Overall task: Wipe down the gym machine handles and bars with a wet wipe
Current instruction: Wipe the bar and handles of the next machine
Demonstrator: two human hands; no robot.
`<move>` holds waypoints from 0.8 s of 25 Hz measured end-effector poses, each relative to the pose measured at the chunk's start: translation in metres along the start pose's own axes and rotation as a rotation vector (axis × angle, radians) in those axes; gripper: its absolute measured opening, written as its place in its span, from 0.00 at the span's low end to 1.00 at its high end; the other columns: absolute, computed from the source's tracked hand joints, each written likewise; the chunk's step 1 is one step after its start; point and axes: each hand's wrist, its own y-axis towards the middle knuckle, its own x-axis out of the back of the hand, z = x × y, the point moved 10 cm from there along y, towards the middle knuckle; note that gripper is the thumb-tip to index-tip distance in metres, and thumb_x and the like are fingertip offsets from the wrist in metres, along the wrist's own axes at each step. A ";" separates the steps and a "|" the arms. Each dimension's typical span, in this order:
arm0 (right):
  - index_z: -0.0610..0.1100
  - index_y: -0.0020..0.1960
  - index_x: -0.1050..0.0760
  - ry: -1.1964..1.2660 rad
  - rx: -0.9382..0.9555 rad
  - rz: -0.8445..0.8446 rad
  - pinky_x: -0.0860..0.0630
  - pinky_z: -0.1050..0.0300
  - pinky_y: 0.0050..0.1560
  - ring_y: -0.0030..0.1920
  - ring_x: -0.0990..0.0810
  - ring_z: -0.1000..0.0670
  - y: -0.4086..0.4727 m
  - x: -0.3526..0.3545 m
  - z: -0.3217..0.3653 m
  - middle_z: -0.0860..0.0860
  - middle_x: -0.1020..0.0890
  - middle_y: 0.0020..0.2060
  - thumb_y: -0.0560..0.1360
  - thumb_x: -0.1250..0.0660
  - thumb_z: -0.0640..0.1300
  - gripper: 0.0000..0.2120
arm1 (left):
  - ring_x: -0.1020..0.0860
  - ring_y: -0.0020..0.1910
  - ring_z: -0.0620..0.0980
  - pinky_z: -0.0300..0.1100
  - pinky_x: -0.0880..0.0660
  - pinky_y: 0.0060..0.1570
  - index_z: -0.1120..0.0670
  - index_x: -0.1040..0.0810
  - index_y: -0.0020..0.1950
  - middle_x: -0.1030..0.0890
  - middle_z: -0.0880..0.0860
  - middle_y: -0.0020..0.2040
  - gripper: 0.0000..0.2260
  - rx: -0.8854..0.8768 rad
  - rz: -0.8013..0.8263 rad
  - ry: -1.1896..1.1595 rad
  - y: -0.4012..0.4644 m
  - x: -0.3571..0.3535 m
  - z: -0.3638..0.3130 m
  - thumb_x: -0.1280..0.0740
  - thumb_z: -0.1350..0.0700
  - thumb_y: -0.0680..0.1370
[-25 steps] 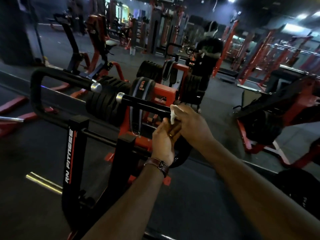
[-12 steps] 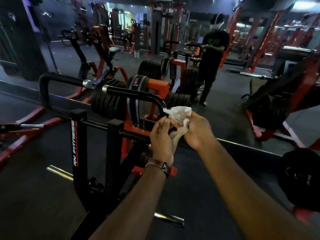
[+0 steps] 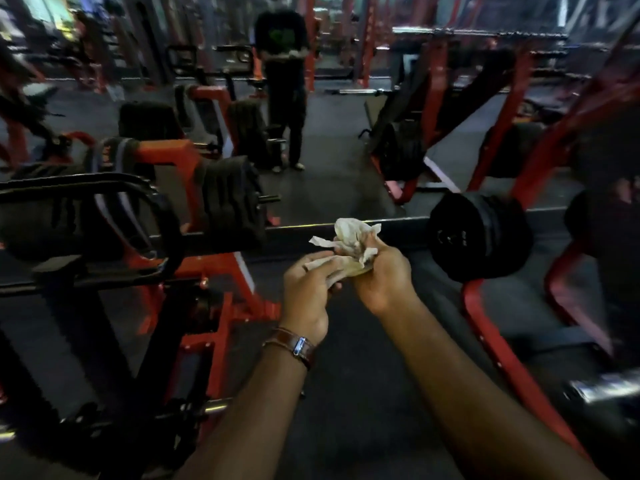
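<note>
Dim gym with red-and-black machines, black handle bar (image 3: 104,183) off left, crumpled wet wipe (image 3: 351,249) bunched in front, right hand (image 3: 382,277) gripping it, left hand (image 3: 306,289) pinching its edge

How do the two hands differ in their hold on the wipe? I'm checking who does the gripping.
The right hand bunches the wet wipe in curled fingers, while the left hand only pinches its lower edge. The left wrist wears a brown strap; the right wrist is bare. Both hands hold the wipe in mid-air, off the black handle.
</note>
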 end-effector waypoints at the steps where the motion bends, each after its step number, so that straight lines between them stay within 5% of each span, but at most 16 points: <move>1: 0.31 0.64 0.26 0.015 0.023 -0.019 0.22 0.44 0.56 0.53 0.20 0.39 -0.001 0.018 0.008 0.34 0.21 0.57 0.82 0.39 0.47 0.21 | 0.18 0.39 0.47 0.34 0.27 0.32 0.61 0.19 0.50 0.15 0.56 0.42 0.05 0.020 0.030 0.016 0.000 -0.014 0.005 0.32 0.66 0.76; 7: 0.37 0.53 0.25 -0.016 0.248 -0.081 0.23 0.53 0.41 0.41 0.21 0.47 -0.035 0.078 0.055 0.45 0.21 0.42 0.81 0.39 0.50 0.15 | 0.17 0.42 0.52 0.40 0.22 0.37 0.64 0.20 0.56 0.15 0.60 0.47 0.11 0.144 0.183 -0.001 -0.008 -0.077 0.038 0.33 0.69 0.74; 14: 0.33 0.64 0.24 -0.238 0.388 -0.184 0.28 0.43 0.65 0.58 0.21 0.39 -0.124 0.128 0.074 0.33 0.21 0.59 0.74 0.28 0.42 0.21 | 0.16 0.44 0.49 0.38 0.21 0.41 0.59 0.23 0.61 0.16 0.59 0.49 0.19 0.083 0.583 0.128 -0.053 -0.141 0.068 0.31 0.73 0.72; 20: 0.32 0.58 0.21 -0.223 0.577 -0.631 0.19 0.51 0.52 0.49 0.16 0.41 -0.239 0.214 0.100 0.34 0.17 0.52 0.76 0.33 0.32 0.11 | 0.16 0.49 0.51 0.42 0.19 0.49 0.55 0.23 0.61 0.15 0.53 0.51 0.22 -0.019 0.903 0.295 -0.138 -0.210 0.119 0.28 0.71 0.70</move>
